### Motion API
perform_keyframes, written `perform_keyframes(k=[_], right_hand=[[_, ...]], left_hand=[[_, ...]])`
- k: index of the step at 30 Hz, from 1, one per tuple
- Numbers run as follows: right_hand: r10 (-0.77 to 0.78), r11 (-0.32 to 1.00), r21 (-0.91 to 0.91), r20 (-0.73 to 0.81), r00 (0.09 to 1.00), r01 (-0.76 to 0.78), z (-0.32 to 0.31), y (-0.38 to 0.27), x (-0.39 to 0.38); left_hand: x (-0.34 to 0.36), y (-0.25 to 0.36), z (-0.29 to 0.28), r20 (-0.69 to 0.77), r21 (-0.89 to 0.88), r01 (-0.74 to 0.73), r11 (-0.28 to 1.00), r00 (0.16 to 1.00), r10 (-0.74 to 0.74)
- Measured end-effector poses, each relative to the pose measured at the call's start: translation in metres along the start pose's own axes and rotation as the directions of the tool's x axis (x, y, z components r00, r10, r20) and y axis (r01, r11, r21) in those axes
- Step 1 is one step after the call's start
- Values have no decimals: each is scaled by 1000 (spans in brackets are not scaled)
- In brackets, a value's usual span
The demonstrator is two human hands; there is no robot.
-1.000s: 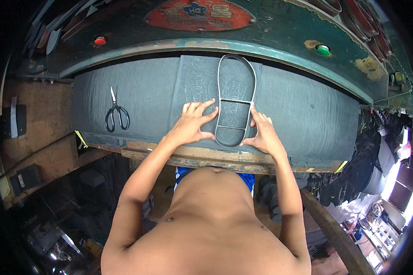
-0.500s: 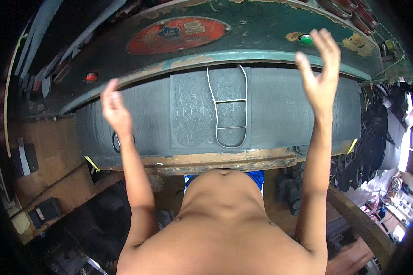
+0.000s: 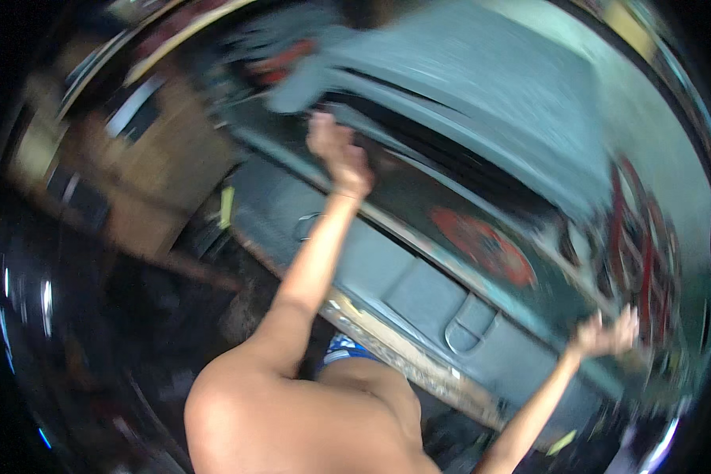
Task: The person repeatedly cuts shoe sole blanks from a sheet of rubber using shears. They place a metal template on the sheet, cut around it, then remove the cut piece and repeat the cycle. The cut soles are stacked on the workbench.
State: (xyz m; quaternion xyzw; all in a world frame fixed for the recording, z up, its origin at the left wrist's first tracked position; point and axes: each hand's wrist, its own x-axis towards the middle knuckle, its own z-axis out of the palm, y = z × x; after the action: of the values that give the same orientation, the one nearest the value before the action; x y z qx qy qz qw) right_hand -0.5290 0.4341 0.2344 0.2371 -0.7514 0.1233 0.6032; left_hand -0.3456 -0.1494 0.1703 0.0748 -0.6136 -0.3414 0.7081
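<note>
My left hand [image 3: 340, 154] is raised over the left part of a green machine beam [image 3: 395, 170], fingers stretched out, blurred and holding nothing. Over the beam's right end is my right hand [image 3: 606, 332], its fingers spread and empty. Between and below them, a sole-shaped metal cutting die [image 3: 458, 341] lies on a dark grey sheet [image 3: 411, 296]. A small round ring [image 3: 306, 227] rests on the grey bed near my left forearm. Whether either hand touches the beam I cannot tell.
Behind the beam rises a pile of grey sheets [image 3: 466, 71]. A red oval plate [image 3: 483, 246] marks the beam's front. A wooden edge [image 3: 403, 340] runs between the bed and my body. Red curved strips [image 3: 644, 245] hang at the far right.
The view has swung and tilted, so the bed now slants down to the right. Both hands have moved farther over the beam, and the grey pile behind has come into sight.
</note>
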Motion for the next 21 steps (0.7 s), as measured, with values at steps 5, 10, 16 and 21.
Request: perform_keyframes(k=[5,10,16,21], right_hand=[[-74,996,32,-157,985,80,-14,-10,31],[-16,999,-37,-135,991,11,-42,-31,10],[6,999,-52,-95,995,-11,-60,-33,-19],[-21,998,-53,-92,996,16,-60,-33,-6]], left_hand=[[10,38,-19,130,531,-308,790,950,283],[-6,56,-39,186,585,-248,772,968,170],[-28,69,-55,218,586,-208,783,971,95],[-23,74,-51,193,580,-200,790,976,105]])
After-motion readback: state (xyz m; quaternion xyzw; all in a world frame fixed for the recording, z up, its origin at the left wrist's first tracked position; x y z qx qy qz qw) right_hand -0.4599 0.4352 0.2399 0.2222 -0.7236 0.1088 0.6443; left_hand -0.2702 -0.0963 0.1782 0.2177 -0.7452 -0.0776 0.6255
